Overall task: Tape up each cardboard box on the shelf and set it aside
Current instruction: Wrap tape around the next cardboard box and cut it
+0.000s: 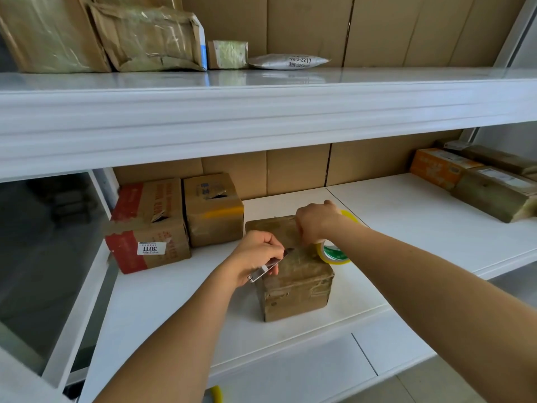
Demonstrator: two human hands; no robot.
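Head view, left hand (255, 254) gripping knife (268, 266), red box (148, 228) labelled "3011"

I am looking into a white shelving unit (261, 117) with two levels in view, its thick upper board running across the whole picture and the lower board (406, 216) spreading wide below it. Brown corrugated cardboard sheets (305, 24) line the back behind both levels, with dark vertical seams between panels. At the left a white upright (101, 187) frames a dim grey gap. Pale floor tiles (453, 382) show at the bottom right. The light is soft, even and daylight-like.
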